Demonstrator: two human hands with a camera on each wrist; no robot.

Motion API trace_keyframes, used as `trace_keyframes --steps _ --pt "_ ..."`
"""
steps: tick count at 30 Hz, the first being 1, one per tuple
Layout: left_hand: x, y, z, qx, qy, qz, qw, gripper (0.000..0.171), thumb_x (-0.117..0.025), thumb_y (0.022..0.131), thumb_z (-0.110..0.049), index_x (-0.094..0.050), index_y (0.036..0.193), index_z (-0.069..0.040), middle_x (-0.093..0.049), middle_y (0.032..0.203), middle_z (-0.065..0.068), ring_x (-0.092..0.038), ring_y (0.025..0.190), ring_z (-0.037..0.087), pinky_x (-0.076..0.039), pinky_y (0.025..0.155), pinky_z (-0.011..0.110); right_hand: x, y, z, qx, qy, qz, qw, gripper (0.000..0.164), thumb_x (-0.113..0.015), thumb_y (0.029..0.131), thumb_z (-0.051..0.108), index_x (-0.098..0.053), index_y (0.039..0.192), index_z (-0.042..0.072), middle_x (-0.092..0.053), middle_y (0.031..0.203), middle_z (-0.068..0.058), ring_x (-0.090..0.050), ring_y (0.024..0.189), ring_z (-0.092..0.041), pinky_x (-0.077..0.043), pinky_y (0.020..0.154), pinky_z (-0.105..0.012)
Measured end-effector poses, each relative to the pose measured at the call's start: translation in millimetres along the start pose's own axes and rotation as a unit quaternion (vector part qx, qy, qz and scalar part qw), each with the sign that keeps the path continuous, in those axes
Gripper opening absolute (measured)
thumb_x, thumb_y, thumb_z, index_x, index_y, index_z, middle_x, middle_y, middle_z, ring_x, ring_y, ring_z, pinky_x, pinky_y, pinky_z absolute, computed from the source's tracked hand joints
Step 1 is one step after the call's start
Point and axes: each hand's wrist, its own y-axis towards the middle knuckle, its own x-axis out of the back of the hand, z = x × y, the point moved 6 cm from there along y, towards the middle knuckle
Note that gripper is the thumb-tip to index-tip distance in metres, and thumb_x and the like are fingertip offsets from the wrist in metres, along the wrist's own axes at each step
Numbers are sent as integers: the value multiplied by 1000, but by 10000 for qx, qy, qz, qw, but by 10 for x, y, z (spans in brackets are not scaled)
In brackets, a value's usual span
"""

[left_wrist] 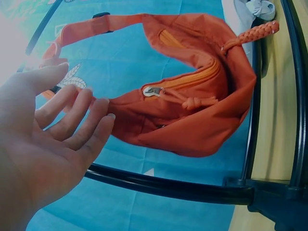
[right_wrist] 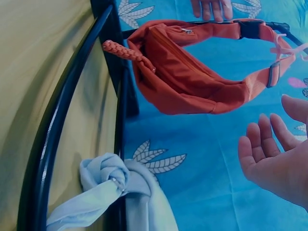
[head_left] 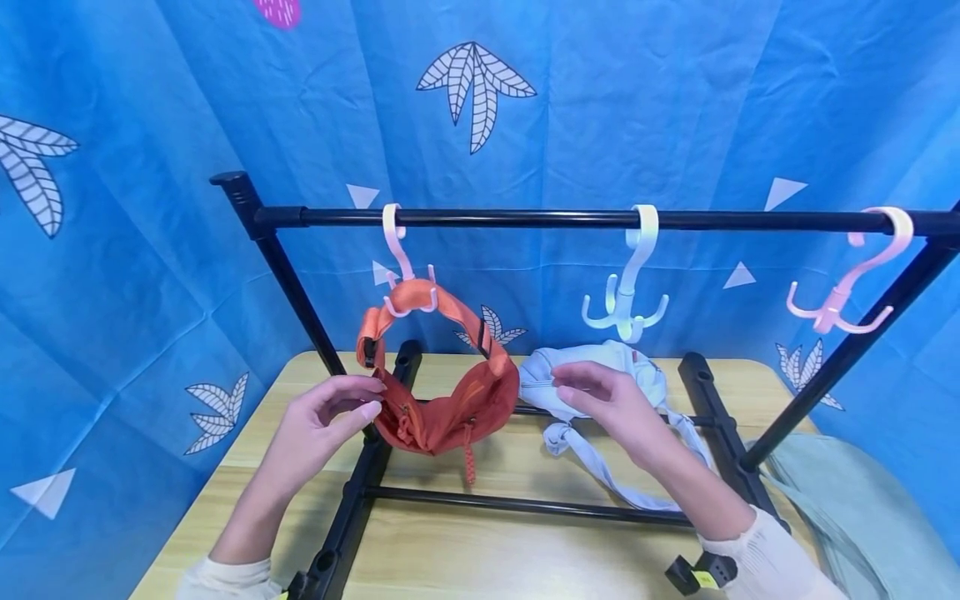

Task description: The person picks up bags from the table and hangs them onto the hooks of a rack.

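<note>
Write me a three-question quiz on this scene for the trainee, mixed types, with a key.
1. How many hook hangers hang on the black rail?

2. Which hangs by its strap from a hook hanger?
A) the pale blue bag
B) the red bag
C) neither bag

3. True or false: the right hand is gripping the red bag.

Key:
1. Three.
2. B; its strap loops over the leftmost hook hanger in the head view.
3. False; the right hand is apart from the red bag and holds nothing.
</note>
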Motion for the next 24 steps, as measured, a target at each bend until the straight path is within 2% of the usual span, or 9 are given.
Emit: trace_keyframes --steps 6,13,18,24 --pt "-70 -20 -17 120 147 143 9997 24 -71 100 -23 -71 124 -19 -74 117 5 -69 106 5 -53 95 14 20 -69 -61 -109 -108 6 9999 46 -67 101 35 -62 139 10 -66 137 -14 -65 127 -30 -57 103 -31" --pt "-149 -40 -19 244 350 252 9988 25 -71 100 -27 -70 124 -22 -75 118 1 -69 107 6 -54 97 17 41 -143 -133 -205 -126 50 9997 45 -68 101 34 -63 138 9 -67 136 -15 -66 122 -26 -54 95 -17" --pt "-205 -54 3 261 365 350 9984 26 -72 99 -29 -70 125 -23 -75 118 0 -69 108 7 -56 97 23 59 -194 -191 -192 -220 32 9996 46 -68 101 34 -63 138 8 -68 134 -14 -67 122 -27 -53 94 -15" --pt "-257 -67 17 309 302 450 9981 28 -72 99 -30 -69 126 -22 -75 119 2 -70 108 10 -57 93 22 61 -214 -246 -151 -266 46 9995 46 -69 100 35 -63 136 7 -68 134 -18 -68 121 -26 -53 94 -14"
